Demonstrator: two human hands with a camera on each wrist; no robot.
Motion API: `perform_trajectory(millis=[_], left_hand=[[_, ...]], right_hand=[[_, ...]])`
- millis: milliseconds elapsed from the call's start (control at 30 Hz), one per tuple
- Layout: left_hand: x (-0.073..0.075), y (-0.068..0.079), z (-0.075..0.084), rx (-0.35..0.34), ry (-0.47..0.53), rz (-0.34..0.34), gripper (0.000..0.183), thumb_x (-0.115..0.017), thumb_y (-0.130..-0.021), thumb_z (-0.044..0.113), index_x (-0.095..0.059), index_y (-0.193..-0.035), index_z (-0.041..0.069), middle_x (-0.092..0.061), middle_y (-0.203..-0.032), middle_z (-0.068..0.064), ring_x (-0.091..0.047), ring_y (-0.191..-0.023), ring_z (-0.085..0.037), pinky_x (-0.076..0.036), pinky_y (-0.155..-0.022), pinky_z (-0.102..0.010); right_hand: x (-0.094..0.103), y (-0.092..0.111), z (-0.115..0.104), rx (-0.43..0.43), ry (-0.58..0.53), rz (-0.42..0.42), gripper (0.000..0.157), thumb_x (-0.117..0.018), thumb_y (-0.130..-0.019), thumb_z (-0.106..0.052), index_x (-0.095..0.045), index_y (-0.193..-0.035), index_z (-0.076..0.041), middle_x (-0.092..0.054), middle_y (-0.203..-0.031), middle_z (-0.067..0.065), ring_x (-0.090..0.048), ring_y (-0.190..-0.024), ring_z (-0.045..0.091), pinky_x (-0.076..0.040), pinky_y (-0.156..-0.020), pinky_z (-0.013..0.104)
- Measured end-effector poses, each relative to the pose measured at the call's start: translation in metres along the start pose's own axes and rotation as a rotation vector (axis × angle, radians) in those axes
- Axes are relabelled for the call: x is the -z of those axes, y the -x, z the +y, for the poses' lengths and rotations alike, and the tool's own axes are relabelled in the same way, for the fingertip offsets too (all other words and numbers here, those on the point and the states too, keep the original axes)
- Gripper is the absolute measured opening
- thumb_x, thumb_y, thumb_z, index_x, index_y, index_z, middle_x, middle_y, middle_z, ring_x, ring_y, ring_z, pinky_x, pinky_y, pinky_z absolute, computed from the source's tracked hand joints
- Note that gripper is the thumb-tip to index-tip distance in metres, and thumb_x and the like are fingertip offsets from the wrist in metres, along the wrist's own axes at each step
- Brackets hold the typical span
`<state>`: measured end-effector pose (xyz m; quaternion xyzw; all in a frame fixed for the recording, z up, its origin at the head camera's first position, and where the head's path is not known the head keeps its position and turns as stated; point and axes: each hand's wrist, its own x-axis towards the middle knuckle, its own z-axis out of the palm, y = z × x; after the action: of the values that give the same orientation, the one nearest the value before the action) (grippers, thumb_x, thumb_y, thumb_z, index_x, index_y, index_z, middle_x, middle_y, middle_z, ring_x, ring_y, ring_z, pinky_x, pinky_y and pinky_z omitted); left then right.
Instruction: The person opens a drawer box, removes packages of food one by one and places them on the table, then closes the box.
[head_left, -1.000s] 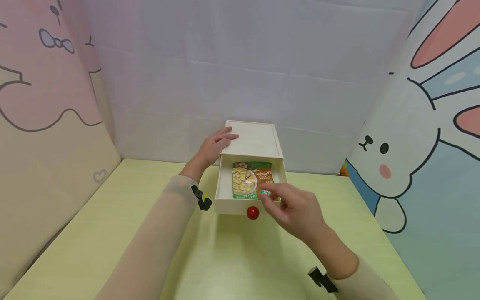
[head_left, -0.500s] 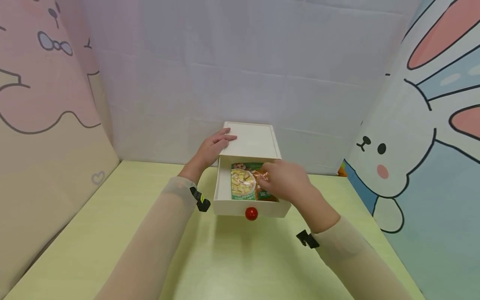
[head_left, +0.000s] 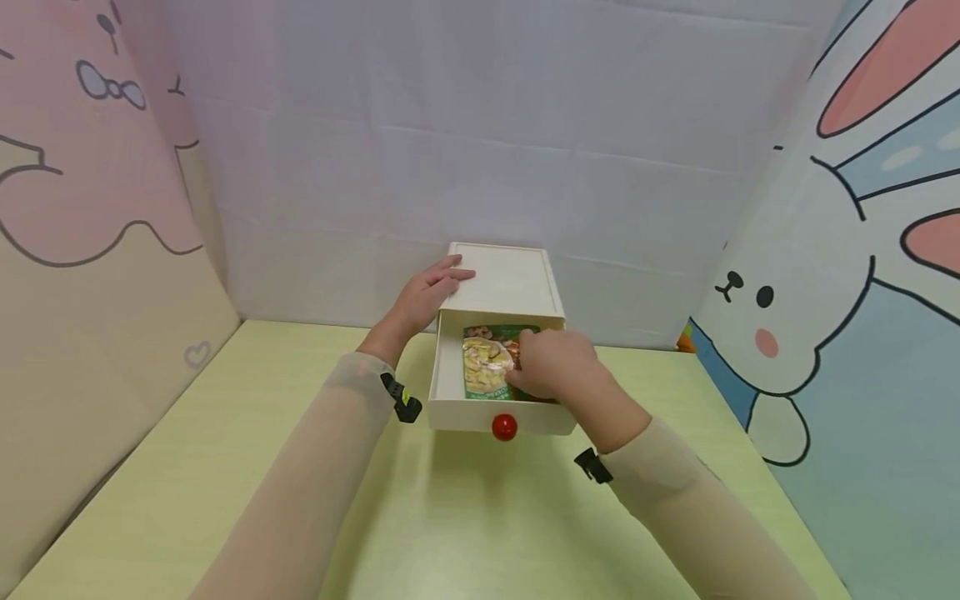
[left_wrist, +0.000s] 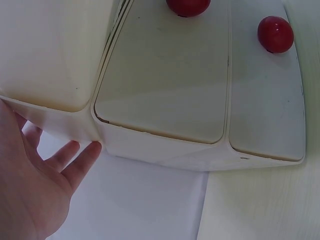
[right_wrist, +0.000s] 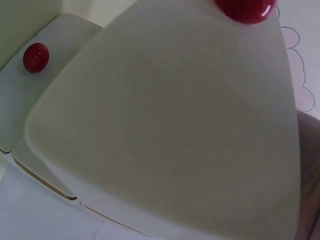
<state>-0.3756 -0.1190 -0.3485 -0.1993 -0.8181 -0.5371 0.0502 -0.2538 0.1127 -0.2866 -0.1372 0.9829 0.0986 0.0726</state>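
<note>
Packet, flat, glossy, green-and-orange, inside the open white box-shaped drawer.
I cannot tell whether the right hand over it grips; the left hand, ungrasping, rests on the white cabinet.

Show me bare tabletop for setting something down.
Bare tabletop lies outside the left sleeve, outside the right sleeve, and between them, in front of the drawer. Crowded: the drawer, where the packet and right hand leave a narrow strip bare at left.
</note>
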Motion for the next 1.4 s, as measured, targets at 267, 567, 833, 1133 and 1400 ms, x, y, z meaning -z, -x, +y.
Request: perform_trajectory(millis=[267,567,833,1133,1400], left_hand=[[0.001,0.000,-0.002,-0.004,0.005,-0.006,0.047,-0.045,-0.115,0.034,-0.069,-0.150,0.017,-0.033,-0.181,0.007,-0.017,-0.173,-0.025,-0.019,-0.138,-0.058],[0.000,-0.003,-0.005,0.007,0.005,0.006,0.047,-0.045,-0.114,0.035,-0.069,-0.150,0.018,-0.033,-0.181,0.007,-0.017,-0.173,-0.026,-0.019,-0.138,-0.059],[0.000,-0.002,-0.004,0.012,0.004,0.008,0.047,-0.045,-0.113,0.036,-0.070,-0.150,0.019,-0.034,-0.180,0.008,-0.018,-0.172,-0.026,-0.019,-0.138,-0.060],[-0.001,0.000,0.000,0.013,0.009,0.006,0.047,-0.045,-0.114,0.034,-0.070,-0.150,0.018,-0.033,-0.181,0.008,-0.018,-0.172,-0.025,-0.019,-0.138,-0.060],[-0.001,0.000,0.000,-0.001,0.011,0.011,0.047,-0.044,-0.113,0.034,-0.071,-0.149,0.018,-0.034,-0.180,0.007,-0.019,-0.172,-0.026,-0.019,-0.138,-0.059]], right_hand=[[0.001,0.001,0.002,0.038,-0.037,0.032,0.065,-0.076,-0.101,-0.053,-0.064,-0.138,-0.002,-0.078,-0.107,0.012,-0.074,-0.088,0.026,-0.065,-0.075,0.047],[0.003,0.002,0.008,0.059,-0.191,0.058,0.051,-0.069,-0.107,-0.039,-0.063,-0.139,0.000,-0.075,-0.106,0.009,-0.068,-0.085,0.022,-0.060,-0.075,0.042],[0.001,-0.001,0.014,0.148,-0.370,0.142,0.042,-0.059,-0.109,-0.024,-0.065,-0.140,0.004,-0.077,-0.121,0.016,-0.067,-0.092,0.024,-0.060,-0.090,0.044],[0.002,-0.004,0.026,0.093,-0.715,0.167,0.036,-0.059,-0.106,-0.026,-0.078,-0.132,-0.010,-0.076,-0.127,0.014,-0.065,-0.098,0.026,-0.055,-0.078,0.032],[0.007,0.001,0.039,0.063,-1.066,0.099,0.037,-0.059,-0.105,-0.027,-0.079,-0.132,-0.011,-0.074,-0.132,0.016,-0.068,-0.087,0.017,-0.056,-0.070,0.024]])
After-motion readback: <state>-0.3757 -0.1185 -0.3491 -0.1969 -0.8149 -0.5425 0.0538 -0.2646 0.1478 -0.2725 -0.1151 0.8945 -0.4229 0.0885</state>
